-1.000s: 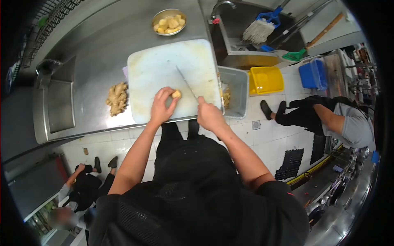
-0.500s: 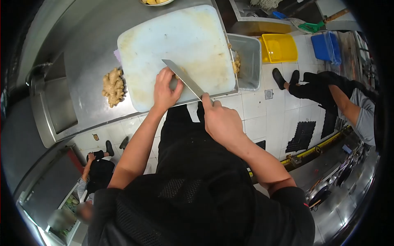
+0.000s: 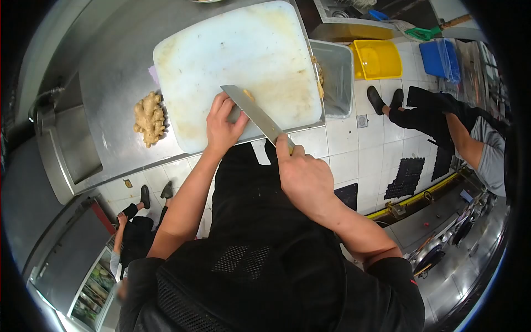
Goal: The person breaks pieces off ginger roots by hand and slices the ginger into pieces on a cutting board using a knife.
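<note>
My right hand (image 3: 305,172) is closed round the handle of a kitchen knife (image 3: 251,113), whose long blade slants up and left over the white cutting board (image 3: 210,66). Close against the near side of the blade, my left hand (image 3: 223,124) has its fingers curled down at the board's front part. What they grip is mostly hidden by blade and fingers; it appears to be a piece of ginger. A small yellowish ginger piece (image 3: 249,95) lies just beyond the blade. Left of the board, a large knobbly ginger root (image 3: 149,119) rests on the steel counter (image 3: 119,83).
A grey bin (image 3: 337,83) stands against the board's right side, with ginger bits at its edge. Beyond it are a yellow tub (image 3: 379,60) and a blue bin (image 3: 437,60). A steel sink (image 3: 77,141) is at left. Other people stand at right and lower left.
The view has shifted slightly. My right hand and the knife have moved a little right and down, and the ginger piece beyond the blade shows more clearly. My left hand stays in nearly the same place.
</note>
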`<move>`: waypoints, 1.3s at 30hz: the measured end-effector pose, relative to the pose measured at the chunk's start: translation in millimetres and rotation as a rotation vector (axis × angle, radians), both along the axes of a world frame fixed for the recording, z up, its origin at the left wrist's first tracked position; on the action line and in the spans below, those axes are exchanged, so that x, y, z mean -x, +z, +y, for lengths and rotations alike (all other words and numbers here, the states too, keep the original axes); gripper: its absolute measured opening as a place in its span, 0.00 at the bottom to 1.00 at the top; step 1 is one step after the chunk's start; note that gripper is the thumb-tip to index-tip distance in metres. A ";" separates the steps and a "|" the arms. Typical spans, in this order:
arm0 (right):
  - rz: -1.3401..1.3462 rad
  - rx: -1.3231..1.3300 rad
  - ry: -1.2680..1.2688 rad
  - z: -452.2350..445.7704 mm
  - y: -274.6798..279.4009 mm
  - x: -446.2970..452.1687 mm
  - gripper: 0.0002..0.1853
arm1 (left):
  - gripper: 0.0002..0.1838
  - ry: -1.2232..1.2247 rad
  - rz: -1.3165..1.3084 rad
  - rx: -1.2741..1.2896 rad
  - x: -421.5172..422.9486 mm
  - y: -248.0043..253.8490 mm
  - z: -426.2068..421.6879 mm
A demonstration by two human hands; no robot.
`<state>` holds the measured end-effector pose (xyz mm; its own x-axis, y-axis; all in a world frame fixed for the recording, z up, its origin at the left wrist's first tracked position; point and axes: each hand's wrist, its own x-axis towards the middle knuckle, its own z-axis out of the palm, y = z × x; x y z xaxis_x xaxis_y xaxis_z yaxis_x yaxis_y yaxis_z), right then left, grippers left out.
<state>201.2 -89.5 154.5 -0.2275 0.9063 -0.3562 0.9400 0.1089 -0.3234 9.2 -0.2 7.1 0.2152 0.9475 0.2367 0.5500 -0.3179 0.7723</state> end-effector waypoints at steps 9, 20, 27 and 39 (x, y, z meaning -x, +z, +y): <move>-0.067 -0.026 0.007 -2.7 -0.1 4.0 0.27 | 0.16 -0.001 0.010 0.004 2.5 -3.5 2.2; -0.051 -0.023 0.008 2.6 -3.4 8.5 0.24 | 0.18 0.010 0.009 0.005 2.8 -4.9 -0.4; 0.087 0.083 -0.063 20.7 -14.4 5.4 0.20 | 0.16 0.002 -0.003 0.019 0.5 -0.3 -0.2; 0.351 0.288 -0.156 41.5 -34.6 -22.0 0.13 | 0.17 -0.021 -0.005 -0.008 -0.4 0.5 2.5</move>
